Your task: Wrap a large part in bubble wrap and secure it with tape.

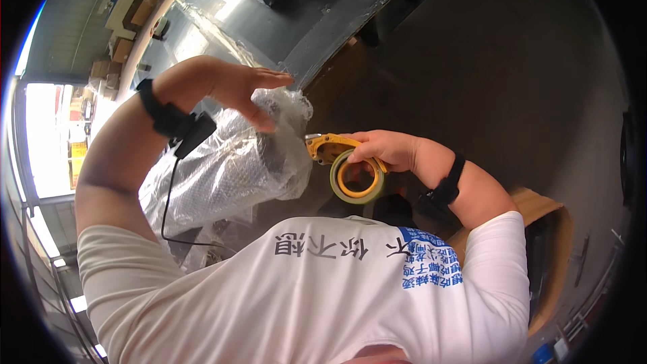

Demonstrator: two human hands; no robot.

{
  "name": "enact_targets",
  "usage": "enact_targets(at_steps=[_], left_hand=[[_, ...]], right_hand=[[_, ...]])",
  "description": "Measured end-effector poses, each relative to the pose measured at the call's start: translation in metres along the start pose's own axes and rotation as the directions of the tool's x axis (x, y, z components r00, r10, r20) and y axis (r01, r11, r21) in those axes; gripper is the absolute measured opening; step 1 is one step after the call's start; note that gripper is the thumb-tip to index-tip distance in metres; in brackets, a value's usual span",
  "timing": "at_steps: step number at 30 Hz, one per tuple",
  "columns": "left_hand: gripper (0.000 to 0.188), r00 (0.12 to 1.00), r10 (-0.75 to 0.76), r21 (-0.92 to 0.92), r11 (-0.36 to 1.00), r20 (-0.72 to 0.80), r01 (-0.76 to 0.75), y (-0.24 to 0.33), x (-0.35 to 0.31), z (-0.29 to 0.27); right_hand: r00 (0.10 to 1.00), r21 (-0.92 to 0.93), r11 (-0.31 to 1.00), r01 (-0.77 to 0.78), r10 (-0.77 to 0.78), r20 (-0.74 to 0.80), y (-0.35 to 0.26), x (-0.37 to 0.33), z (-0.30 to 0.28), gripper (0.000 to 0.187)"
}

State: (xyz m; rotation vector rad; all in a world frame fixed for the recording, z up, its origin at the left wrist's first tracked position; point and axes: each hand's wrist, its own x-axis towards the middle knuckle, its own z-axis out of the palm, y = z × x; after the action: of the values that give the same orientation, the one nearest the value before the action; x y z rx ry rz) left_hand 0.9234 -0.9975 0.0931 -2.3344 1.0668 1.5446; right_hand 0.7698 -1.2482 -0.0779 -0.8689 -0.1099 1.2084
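Note:
My left hand [232, 87] lies flat with fingers stretched out on top of a bundle wrapped in clear bubble wrap [226, 172]; it rests on the wrap without gripping it. My right hand [387, 150] is closed around the handle of a yellow tape dispenser [323, 146] that carries a roll of greenish-brown tape [355, 180]. The dispenser's front end sits just beside the right edge of the bundle. Each wrist wears a black band, and a thin black cable hangs from the left one [176, 125].
A large shiny grey metal sheet [303, 20] runs behind the bundle. An open cardboard box [549, 219] stands at the right. Several cardboard boxes [121, 47] sit on shelving at the far upper left. The dark floor [512, 74] fills the upper right.

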Motion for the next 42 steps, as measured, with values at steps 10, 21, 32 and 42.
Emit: enact_targets(at_steps=[10,21,32,42], left_hand=[[0.099,0.68,-0.035,0.246,0.918,-0.732,0.312,0.093,-0.04,0.216],[0.077,0.38,0.17,0.331,0.85,-0.909,0.41,0.068,-0.004,0.222],[0.11,0.717,-0.113,0.106,0.962,-0.687,0.254,0.105,-0.02,0.178],[0.087,0.633,-0.143,0.281,0.807,-0.76,0.52,0.101,-0.006,0.186]], right_hand=[[0.997,0.028,0.999,0.044,-0.042,-0.068,0.013,-0.003,0.03,0.043],[0.877,0.217,0.905,0.366,-0.258,-0.406,0.105,-0.027,0.133,0.027],[0.895,0.035,0.976,0.214,-0.181,-0.407,0.125,0.018,0.205,0.047],[0.981,-0.228,0.96,-0.163,0.183,0.067,0.103,0.062,0.144,0.03]])
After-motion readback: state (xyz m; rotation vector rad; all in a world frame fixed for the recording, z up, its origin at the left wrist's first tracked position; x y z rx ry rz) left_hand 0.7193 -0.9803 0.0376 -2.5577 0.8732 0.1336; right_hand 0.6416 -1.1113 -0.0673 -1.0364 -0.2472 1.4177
